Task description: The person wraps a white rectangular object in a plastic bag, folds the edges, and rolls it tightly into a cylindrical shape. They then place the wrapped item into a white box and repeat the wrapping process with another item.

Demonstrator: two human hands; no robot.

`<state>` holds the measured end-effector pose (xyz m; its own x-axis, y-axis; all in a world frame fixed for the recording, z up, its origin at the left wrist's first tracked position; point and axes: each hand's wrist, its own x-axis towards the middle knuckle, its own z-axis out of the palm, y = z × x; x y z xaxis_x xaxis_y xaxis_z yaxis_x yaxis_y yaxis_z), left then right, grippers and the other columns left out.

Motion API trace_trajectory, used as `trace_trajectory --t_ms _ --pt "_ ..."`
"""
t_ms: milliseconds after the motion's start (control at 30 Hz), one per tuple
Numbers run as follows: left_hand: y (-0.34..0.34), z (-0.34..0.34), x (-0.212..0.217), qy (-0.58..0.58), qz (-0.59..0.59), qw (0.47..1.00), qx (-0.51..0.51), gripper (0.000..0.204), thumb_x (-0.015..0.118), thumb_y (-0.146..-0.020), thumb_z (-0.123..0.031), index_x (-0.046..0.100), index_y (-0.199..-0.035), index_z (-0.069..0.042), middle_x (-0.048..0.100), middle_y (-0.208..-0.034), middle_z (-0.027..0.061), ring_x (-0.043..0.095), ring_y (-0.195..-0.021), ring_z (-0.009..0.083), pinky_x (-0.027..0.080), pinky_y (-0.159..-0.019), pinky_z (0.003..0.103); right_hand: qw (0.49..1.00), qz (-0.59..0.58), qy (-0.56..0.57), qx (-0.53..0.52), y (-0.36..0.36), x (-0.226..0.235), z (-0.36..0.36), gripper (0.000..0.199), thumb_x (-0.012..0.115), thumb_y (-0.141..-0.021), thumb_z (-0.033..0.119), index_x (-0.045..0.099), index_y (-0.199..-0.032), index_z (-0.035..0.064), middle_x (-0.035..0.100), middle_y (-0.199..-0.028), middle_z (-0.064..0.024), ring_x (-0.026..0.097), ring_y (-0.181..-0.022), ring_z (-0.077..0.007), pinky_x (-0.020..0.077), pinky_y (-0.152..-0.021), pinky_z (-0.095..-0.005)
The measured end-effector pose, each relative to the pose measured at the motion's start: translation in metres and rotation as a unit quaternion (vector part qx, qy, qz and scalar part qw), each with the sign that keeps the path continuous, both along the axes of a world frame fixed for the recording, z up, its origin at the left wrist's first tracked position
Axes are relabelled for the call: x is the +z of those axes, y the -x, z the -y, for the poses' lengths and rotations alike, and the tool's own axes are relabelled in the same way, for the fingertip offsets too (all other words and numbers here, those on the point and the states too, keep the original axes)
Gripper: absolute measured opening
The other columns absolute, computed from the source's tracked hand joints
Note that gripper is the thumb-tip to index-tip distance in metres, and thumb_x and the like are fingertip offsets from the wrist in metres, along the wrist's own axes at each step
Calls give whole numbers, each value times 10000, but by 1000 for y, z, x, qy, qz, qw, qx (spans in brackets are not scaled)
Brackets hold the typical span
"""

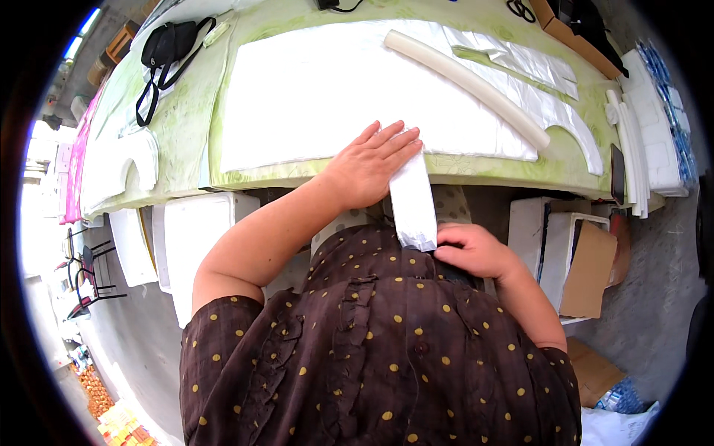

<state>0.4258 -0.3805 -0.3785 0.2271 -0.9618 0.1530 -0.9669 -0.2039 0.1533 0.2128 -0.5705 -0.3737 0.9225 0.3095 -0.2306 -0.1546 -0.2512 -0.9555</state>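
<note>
My left hand [370, 167] lies flat, fingers together, on the near edge of a stack of large white sheets [320, 89] on the green table [186, 111]. It presses the top end of a narrow white strip [413, 201] that hangs over the table's edge toward my body. My right hand [476, 249] pinches the strip's lower end close to my brown dotted blouse. A long white tube [468, 82] lies slantwise across the sheets, beyond the hands.
A black bag with a strap [167, 48] rests at the table's far left. Cut white pieces [111, 167] lie left, white foam stacks [658, 126] right. White boxes [190, 245] and cardboard [587, 267] stand under the table. Scissors [518, 9] lie at the far edge.
</note>
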Motion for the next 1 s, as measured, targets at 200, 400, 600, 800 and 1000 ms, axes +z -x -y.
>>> trace_trajectory --t_ms 200,400,600,800,1000 --pt "-1 -1 0 3 -8 1000 -9 605 542 -925 -208 401 -1503 -100 346 -1593 92 264 -1495 281 182 -1229 478 919 246 239 -196 -22 17 1 515 743 -772 71 600 -1267 80 620 -1140 -107 580 -1130 -289 475 -988 -379" --pt "-6 0 1 16 -50 999 -10 657 611 -884 -220 403 -1491 -75 334 -1593 114 263 -1493 302 198 -1224 482 861 411 280 -102 -91 8 5 248 662 -781 34 676 -1024 81 648 -1151 -90 570 -1105 -320 451 -985 -414" --pt "-6 -11 -2 166 -184 963 102 742 684 -871 -218 342 -1505 -39 572 -1245 115 516 -1219 301 390 -1084 440 960 104 104 -240 -135 19 6 187 599 -951 196 663 -998 27 660 -864 -66 591 -776 -156 489 -739 -322" --pt "-11 -6 -9 215 -269 924 167 823 694 -856 -141 258 -1544 -28 649 -905 51 612 -987 259 451 -974 405 949 -62 51 -303 -178 15 9 204 591 -974 220 662 -976 29 620 -812 -13 532 -665 -106 453 -599 -290" --pt "-9 -2 8 96 -182 962 179 779 694 -869 -285 342 -1520 -43 614 -1098 92 553 -1112 282 385 -1036 448 945 -89 165 -268 -191 14 12 275 614 -932 258 670 -1001 -2 648 -775 -79 596 -633 -177 512 -581 -352"
